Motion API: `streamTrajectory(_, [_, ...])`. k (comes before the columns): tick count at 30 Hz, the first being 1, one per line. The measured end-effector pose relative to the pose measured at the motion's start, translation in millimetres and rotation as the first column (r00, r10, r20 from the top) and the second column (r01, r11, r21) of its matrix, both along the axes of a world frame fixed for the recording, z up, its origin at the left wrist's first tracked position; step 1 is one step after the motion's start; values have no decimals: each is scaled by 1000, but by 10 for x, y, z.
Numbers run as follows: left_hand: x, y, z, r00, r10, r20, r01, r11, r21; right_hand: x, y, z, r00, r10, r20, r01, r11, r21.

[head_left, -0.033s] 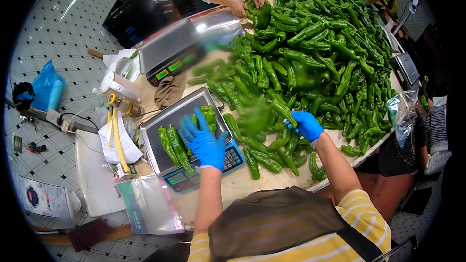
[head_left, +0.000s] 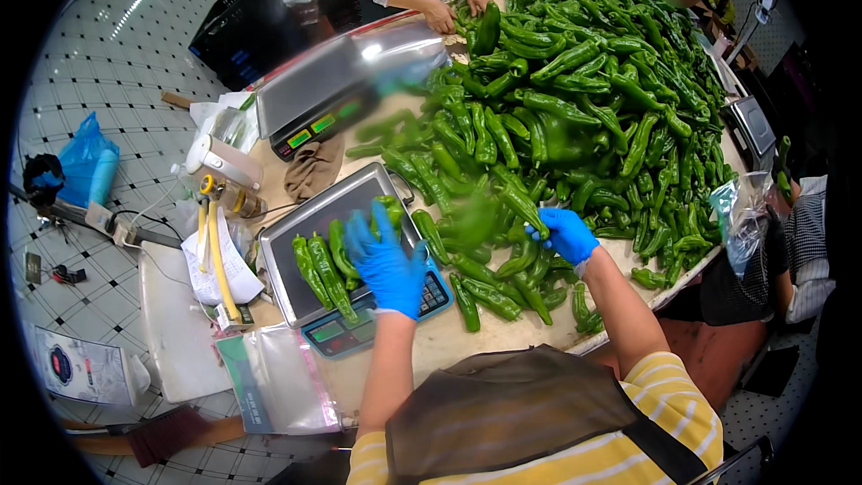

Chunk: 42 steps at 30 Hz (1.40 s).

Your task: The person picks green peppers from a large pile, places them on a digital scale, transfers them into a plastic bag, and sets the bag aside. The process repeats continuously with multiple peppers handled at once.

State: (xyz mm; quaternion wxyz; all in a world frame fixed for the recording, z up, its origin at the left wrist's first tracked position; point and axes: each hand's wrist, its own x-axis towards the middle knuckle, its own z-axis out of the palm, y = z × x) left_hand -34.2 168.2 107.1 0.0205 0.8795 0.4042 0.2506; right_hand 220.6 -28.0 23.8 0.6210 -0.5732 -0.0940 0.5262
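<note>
My left hand (head_left: 388, 265), in a blue glove, is over the tray of a digital scale (head_left: 310, 211), its fingers spread. Several long green peppers (head_left: 330, 274) lie side by side on the tray to its left, and another green pepper (head_left: 389, 208) shows at its fingertips. Whether the palm touches any pepper is hidden. My right hand (head_left: 569, 235), also gloved in blue, is closed on one end of a green pepper (head_left: 521, 207) at the near edge of the big pepper heap (head_left: 611, 108). Loose peppers (head_left: 489, 296) are scattered between the scale and my right hand.
Behind my scale stands a second scale (head_left: 314, 90), with a brown cloth (head_left: 314, 169) beside it. Clear plastic bags (head_left: 287, 373) lie at the table's near left. Across the table, another person's hands (head_left: 458, 13) touch the heap. At right is a third scale (head_left: 752, 126).
My left hand has shifted slightly right over the scale, uncovering more of a pepper beside its fingers. My right hand and its pepper stay nearly in place.
</note>
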Motion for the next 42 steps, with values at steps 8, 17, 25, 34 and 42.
streamTrajectory(8, [347,-654,-825,754,118,647,615,223,-757,-561,200,446,966,233,112,-235,972,2])
streamTrajectory(17, [337,-517,-891,570,447,690,730,110,-674,-61,1177,418,120,317,941,304,890,-339])
streamTrajectory(25, [162,-515,-692,660,345,667,683,92,-724,520,1142,-643,420,-201,885,349,936,47])
streamTrajectory(34, [318,-691,-504,700,-266,662,624,679,-386,-146,317,214,693,-147,706,150,987,58])
streamTrajectory(42, [206,-635,-548,796,-175,580,497,735,-461,-489,389,922,810,347,473,-296,938,-181])
